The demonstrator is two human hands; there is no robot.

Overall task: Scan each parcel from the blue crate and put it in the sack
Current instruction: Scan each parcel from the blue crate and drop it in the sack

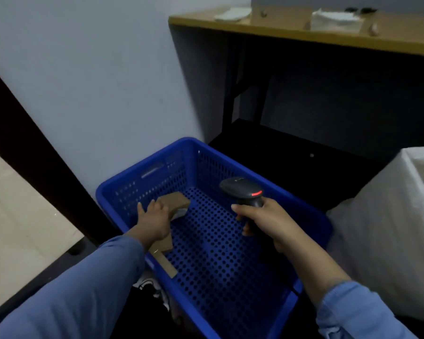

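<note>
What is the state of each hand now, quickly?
Left hand: on a cardboard parcel, grip cannot be told.
Right hand: closed, holding the barcode scanner.

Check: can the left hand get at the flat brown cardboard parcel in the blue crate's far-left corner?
Likely yes: the left hand is on the flat brown cardboard parcel, nothing covers it, and the blue perforated plastic crate is open-topped.

The blue crate (157, 182) is open on top, its floor bare across the middle and right. Parcels (175, 200) under the left hand (154, 222) crowd its left wall. The right hand (267, 221), gripping the scanner (242, 189), hangs over its right half. The sack (389, 216) stands just beside its right rim.
</note>
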